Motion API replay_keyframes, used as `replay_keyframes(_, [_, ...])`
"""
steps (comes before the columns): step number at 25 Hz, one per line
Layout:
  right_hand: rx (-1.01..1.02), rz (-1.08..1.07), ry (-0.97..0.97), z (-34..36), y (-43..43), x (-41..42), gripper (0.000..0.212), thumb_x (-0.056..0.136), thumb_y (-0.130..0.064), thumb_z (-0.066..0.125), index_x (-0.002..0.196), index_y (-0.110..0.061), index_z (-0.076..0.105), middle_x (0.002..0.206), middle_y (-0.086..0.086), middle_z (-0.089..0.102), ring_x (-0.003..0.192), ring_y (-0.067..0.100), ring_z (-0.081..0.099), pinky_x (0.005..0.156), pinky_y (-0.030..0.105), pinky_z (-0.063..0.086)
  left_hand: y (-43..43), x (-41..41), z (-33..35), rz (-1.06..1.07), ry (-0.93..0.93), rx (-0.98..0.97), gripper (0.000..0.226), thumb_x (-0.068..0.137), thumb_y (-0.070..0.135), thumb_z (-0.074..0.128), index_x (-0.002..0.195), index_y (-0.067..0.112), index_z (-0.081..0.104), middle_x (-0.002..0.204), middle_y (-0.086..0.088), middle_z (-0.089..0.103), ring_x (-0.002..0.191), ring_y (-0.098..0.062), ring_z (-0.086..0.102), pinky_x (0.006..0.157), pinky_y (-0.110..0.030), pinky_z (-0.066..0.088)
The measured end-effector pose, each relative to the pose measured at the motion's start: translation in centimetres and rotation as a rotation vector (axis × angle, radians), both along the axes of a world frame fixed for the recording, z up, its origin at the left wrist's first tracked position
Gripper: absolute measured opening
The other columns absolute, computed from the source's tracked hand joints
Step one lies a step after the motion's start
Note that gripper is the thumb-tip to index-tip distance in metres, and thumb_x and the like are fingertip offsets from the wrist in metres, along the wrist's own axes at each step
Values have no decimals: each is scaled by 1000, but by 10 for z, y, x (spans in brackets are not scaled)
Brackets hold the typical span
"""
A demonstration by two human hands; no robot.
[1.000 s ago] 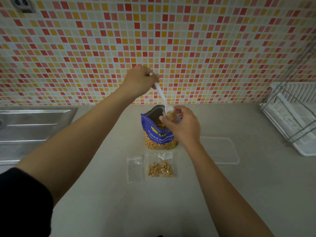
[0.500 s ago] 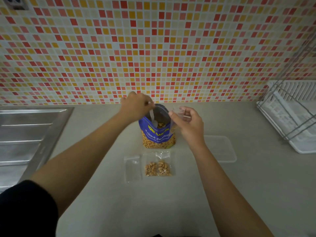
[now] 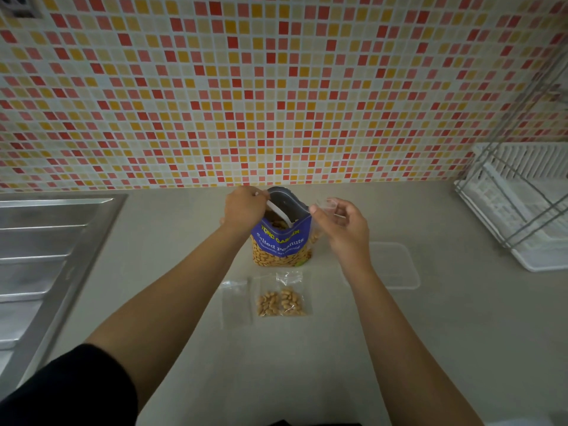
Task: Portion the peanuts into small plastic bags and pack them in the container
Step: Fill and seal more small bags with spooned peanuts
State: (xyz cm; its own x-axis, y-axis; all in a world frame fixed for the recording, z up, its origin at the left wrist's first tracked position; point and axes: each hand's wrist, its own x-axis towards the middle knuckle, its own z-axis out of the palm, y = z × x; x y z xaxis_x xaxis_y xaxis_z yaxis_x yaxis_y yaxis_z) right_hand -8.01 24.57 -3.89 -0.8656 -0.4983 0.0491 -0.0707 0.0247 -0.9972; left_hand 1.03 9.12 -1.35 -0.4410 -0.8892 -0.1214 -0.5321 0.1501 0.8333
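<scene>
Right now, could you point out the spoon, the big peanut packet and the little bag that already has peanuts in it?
spoon (image 3: 278,211): head view, on its white handle in the packet's mouth.
peanut packet (image 3: 281,239): head view, on its blue front label.
little bag (image 3: 281,302): head view, on its middle, over the peanuts.

This is a home kitchen. A wall of small mosaic tiles (image 3: 276,87) in red, orange and cream stands behind a beige countertop (image 3: 307,379). At the left lies a stainless steel sink drainboard (image 3: 46,241) with ridges. At the right stands a white dish rack (image 3: 522,216) with a wire frame. A wall socket (image 3: 21,9) sits in the upper left corner.
</scene>
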Motion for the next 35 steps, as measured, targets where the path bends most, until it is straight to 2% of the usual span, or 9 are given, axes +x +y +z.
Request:
replay_keyframes(4, [-20,10,29,8,1,0,35,69,-42,78,97,-36,58,112,-3,64,104,12,61,83,27,52,-1,8,4,65,112,85,26,96,29,49,90,8,65,89,-5,61,78,-14,55,62,-23,46])
replay_keyframes(7, [-54,11,28,11,2,2,34,70,-39,79,97,-35,58,113,-3,62,101,14,62,80,24,53,-5,13,7,125,212,163,19,96,28,49,92,12,59,97,-4,60,88,-14,54,58,-19,42])
replay_keyframes(11, [-59,-20,45,11,3,4,40,71,-38,78,104,-29,58,111,-6,62,100,16,62,77,28,55,-6,20,12,155,252,233,31,97,27,46,110,4,62,104,-5,57,96,-13,48,74,-27,39])
replay_keyframes(18, [67,-5,223,13,3,8,46,70,-35,80,109,-26,57,104,-14,58,93,-1,55,69,7,45,-21,38,12,270,295,321,32,98,29,43,115,8,59,122,-6,61,104,-14,46,86,-36,30])
replay_keyframes(22, [206,23,400,11,-3,12,52,68,-39,79,111,-19,58,103,-10,57,92,7,54,74,18,46,-28,43,20,332,300,376,20,96,26,46,103,12,59,108,-4,64,101,-14,51,94,-38,34])
replay_keyframes(26, [313,30,516,14,-13,15,53,67,-45,78,110,-20,58,98,-15,53,87,5,54,74,23,48,-35,42,43,337,345,379,20,96,21,47,112,15,56,107,0,62,91,-10,53,83,-29,34])
replay_keyframes(30, [338,46,508,14,-20,15,54,66,-47,78,108,-20,58,99,-12,56,88,8,56,74,28,51,-35,36,65,296,316,351,18,96,24,49,101,13,62,91,0,64,74,-7,53,84,-30,34])
replay_keyframes(32, [334,51,500,13,-23,16,54,65,-48,78,108,-21,58,102,-9,59,89,9,58,75,29,51,-33,33,69,243,286,317,18,95,25,48,94,13,63,82,1,64,79,-7,54,86,-33,34])
replay_keyframes(35, [337,55,499,14,-26,17,53,66,-48,77,108,-22,58,107,-7,62,90,8,57,76,28,50,-25,26,74,152,261,205,22,95,23,48,93,9,65,92,-4,64,89,-12,54,77,-29,34])
